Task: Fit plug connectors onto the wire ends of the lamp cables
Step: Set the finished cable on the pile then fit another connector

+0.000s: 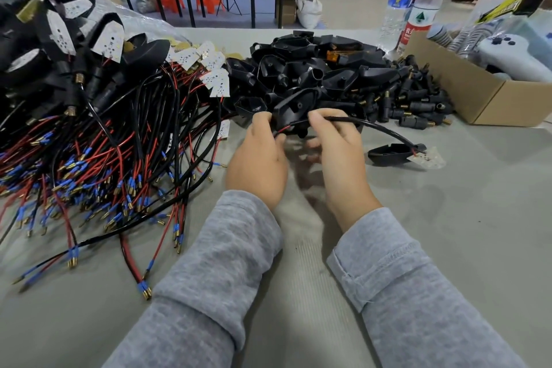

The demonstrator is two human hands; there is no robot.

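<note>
Seen from above, looking forward and down across a grey table [448,218]. Held above the middle of it, one black lamp cable [367,125], its long axis running left to right: the wire end pointing left, between the two hands, the far end drooping right and down to a black lamp housing [391,154] lying on the table with a small white LED board [430,160] at its tip. At the left end, a short red wire [283,129] and a black one splitting out of the sheath.

Left hand [258,164]: fingers curled, fingertips pinching the split wire ends; whether a plug connector sits in that grip cannot be told, the spot being small and blurred. Right hand [337,146]: thumb and forefinger curled round the cable sheath, pinching it just right of the split; lower fingers blurred. Grey sleeves [215,278] on both arms.

To the left, a large tangle of red and black cables [104,164] with blue-sleeved brass tips, lamp heads [109,39] stacked behind. Beyond the hands, a heap of black housings [313,69]; to its right, a pile of black plug connectors [418,98] beside a cardboard box [478,92]. Two water bottles [418,0] upright behind the box.
</note>
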